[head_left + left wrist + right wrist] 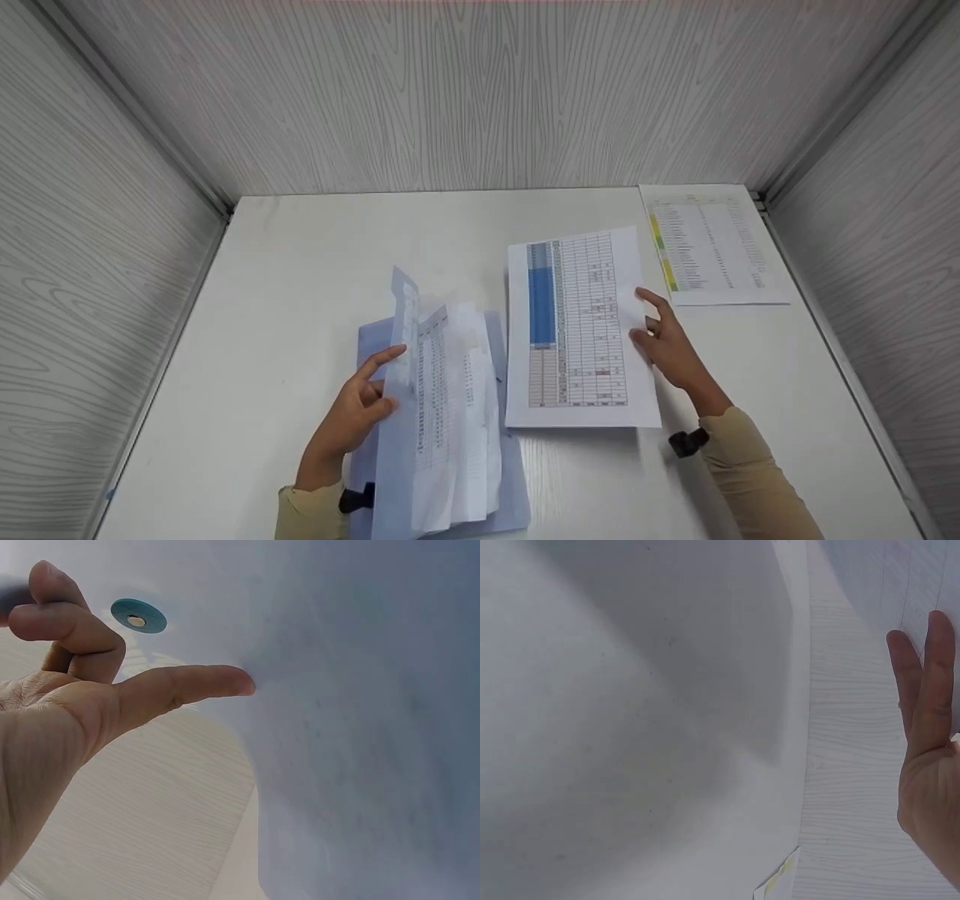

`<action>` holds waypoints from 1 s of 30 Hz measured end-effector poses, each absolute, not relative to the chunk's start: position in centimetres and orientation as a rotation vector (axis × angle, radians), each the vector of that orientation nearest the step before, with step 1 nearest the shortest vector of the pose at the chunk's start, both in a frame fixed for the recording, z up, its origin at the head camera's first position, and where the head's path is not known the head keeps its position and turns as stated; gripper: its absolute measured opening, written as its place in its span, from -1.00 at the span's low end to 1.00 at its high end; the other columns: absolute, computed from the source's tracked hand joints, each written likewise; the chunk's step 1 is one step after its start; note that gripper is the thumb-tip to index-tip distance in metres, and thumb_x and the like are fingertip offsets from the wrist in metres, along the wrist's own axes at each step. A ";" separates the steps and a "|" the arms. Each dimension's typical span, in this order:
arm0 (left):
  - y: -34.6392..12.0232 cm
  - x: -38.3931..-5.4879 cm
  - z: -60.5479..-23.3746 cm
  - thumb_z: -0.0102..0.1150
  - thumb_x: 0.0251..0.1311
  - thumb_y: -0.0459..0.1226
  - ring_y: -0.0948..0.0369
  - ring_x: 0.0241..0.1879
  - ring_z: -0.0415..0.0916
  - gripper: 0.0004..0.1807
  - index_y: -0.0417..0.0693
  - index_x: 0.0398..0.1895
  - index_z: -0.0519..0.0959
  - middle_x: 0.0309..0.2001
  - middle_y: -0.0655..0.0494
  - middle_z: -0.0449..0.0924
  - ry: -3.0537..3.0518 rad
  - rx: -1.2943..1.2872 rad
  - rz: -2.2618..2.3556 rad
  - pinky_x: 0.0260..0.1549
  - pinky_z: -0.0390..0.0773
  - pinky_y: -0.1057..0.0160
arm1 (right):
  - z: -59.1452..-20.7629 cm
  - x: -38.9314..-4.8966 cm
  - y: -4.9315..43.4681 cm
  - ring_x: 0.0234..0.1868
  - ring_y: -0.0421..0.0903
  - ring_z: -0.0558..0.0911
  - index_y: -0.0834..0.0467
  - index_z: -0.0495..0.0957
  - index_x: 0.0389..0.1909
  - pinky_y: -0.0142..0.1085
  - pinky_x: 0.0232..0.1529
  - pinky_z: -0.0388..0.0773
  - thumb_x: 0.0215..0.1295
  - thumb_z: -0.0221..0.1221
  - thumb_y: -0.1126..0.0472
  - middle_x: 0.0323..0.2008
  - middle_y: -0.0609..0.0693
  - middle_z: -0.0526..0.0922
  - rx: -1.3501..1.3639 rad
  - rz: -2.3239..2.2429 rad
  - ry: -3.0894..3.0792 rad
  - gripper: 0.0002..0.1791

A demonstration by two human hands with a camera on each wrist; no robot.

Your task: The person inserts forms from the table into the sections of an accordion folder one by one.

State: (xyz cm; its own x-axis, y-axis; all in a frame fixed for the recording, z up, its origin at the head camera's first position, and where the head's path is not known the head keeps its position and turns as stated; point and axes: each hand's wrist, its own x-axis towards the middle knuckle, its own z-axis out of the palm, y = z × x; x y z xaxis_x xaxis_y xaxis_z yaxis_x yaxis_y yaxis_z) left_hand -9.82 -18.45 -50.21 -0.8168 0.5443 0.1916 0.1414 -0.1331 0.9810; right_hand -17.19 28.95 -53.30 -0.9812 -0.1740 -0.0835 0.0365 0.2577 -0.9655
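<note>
A translucent blue document folder [517, 487] lies open in front of me, its cover [394, 450] tilted up. Inside it are loose printed sheets [472, 420], some curling. My left hand [356, 409] presses the cover's outer face with thumb and index finger; in the left wrist view the thumb [191, 684] is straight against it, near a teal snap button [139, 616]. My right hand [671, 349] holds the right edge of a printed sheet [585, 322] with a blue-and-grey table, raised beside the folder. Whether more sheets lie under it cannot be told.
Another printed sheet [712, 247] with yellow and green marks lies at the table's back right corner. Wood-grained panels [450, 90] enclose the white table [300, 255] at the back and both sides.
</note>
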 end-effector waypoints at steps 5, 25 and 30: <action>-18.4 -9.8 -50.1 -0.06 0.19 -0.52 0.01 -0.17 0.68 -0.26 -0.30 0.45 -0.05 -0.06 -0.29 0.61 1.861 0.751 2.015 -0.30 0.65 0.21 | -53.9 -16.8 29.2 -0.21 -0.05 0.68 -0.11 -0.09 0.50 -0.22 -0.33 0.62 0.42 -0.10 0.38 0.17 0.36 0.45 -0.204 -1.785 2.269 -0.27; -18.3 -9.8 -50.2 -0.09 0.21 -0.53 -0.03 -0.18 0.68 -0.29 -0.34 0.43 -0.05 -0.04 -0.29 0.60 1.863 0.790 2.015 -0.30 0.66 0.16 | -55.0 -15.9 27.9 -0.20 0.02 0.71 -0.12 -0.10 0.50 -0.16 -0.35 0.64 0.42 -0.11 0.37 0.13 0.37 0.49 -0.275 -1.785 2.107 -0.27; -18.3 -9.8 -50.1 -0.08 0.20 -0.52 -0.02 -0.19 0.69 -0.29 -0.31 0.44 -0.02 -0.06 -0.31 0.60 1.891 0.770 2.005 -0.30 0.66 0.18 | -55.0 -16.2 28.1 -0.23 -0.01 0.71 -0.11 -0.08 0.50 -0.20 -0.38 0.62 0.42 -0.10 0.36 0.12 0.38 0.49 -0.272 -1.796 2.144 -0.29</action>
State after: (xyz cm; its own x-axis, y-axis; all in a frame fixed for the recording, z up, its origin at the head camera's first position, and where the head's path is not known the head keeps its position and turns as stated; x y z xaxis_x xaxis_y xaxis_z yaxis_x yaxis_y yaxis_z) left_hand -9.84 -18.30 -50.08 -0.8194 0.5419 0.1871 0.1552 -0.1046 0.9823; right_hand -16.15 28.12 -54.97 -0.9274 -0.3516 -0.1277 0.0640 0.1872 -0.9802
